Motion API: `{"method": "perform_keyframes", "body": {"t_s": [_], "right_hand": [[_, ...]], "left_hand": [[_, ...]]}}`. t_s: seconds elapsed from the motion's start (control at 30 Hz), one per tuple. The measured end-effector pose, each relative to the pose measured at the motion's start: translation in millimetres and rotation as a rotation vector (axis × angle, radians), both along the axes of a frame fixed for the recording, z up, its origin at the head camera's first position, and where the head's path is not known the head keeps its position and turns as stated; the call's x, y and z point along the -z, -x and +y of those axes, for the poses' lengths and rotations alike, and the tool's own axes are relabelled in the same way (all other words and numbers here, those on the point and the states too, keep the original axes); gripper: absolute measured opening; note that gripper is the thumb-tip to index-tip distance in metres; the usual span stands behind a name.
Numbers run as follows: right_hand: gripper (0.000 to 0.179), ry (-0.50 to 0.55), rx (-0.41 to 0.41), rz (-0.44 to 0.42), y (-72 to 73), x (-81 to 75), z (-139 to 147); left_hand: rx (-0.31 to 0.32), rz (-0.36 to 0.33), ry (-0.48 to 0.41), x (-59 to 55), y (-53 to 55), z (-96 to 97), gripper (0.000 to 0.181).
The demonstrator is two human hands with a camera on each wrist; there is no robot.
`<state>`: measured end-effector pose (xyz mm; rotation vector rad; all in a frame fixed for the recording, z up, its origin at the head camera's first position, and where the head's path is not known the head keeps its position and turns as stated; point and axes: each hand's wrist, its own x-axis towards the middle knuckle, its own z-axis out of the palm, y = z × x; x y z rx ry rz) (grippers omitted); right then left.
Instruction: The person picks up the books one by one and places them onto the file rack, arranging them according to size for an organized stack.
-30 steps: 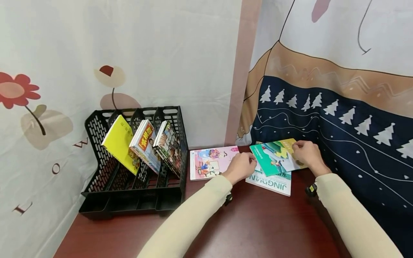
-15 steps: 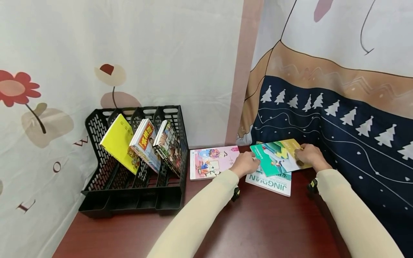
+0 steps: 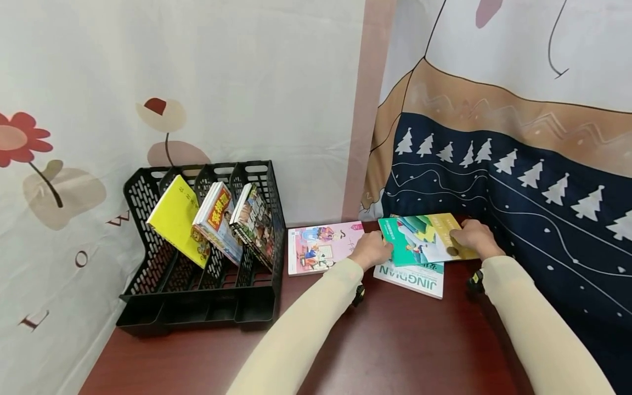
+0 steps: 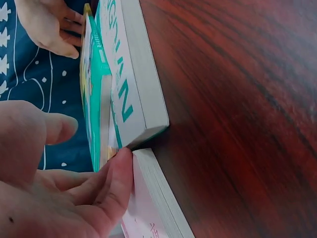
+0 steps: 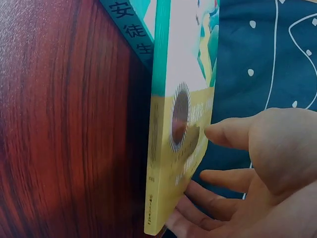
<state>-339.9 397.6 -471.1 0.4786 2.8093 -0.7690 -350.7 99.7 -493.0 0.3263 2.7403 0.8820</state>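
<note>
A green-and-yellow book (image 3: 419, 241) lies slanted on top of a thick white book (image 3: 410, 278) lettered JINGDIAN. At its yellow end is my right hand (image 3: 476, 238); in the right wrist view the thumb (image 5: 230, 131) is at the cover and the other fingers reach under the edge. My left hand (image 3: 371, 249) is at the green end. In the left wrist view its fingertips (image 4: 121, 158) touch near the book's lower corner, while the thumb (image 4: 62, 129) stands apart from the cover. A pink book (image 3: 323, 249) lies flat just left of the left hand.
A black desktop rack (image 3: 197, 299) with dividers stands on the left of the reddish-brown table (image 3: 395, 340). It holds a yellow book (image 3: 180, 219) and several others, all leaning. A patterned curtain (image 3: 444, 181) hangs close behind the books and along the right side.
My left hand has shifted slightly right and down to the green book's edge. My right hand has moved a little outward at the yellow end. The books have barely moved.
</note>
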Motion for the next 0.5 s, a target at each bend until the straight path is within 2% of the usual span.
{"method": "perform_keyframes", "body": {"t_s": [0.03,0.3,0.5], "right_hand": [[0.069,0.019,0.007,-0.005,0.3,0.6,0],[0.081,0.174,0.038,-0.031,-1.8,6.0,-2],[0.080,0.280,0.032,-0.027,-7.8,2.9,-8]], "left_hand": [[0.002,-0.008,-0.012,-8.0,-5.6,-2.0,0.054],[-0.064,-0.019,-0.049,-12.5,-5.5,-5.6,0.056],[-0.070,-0.025,-0.092,-14.3,-5.7,-25.0,0.056]]}}
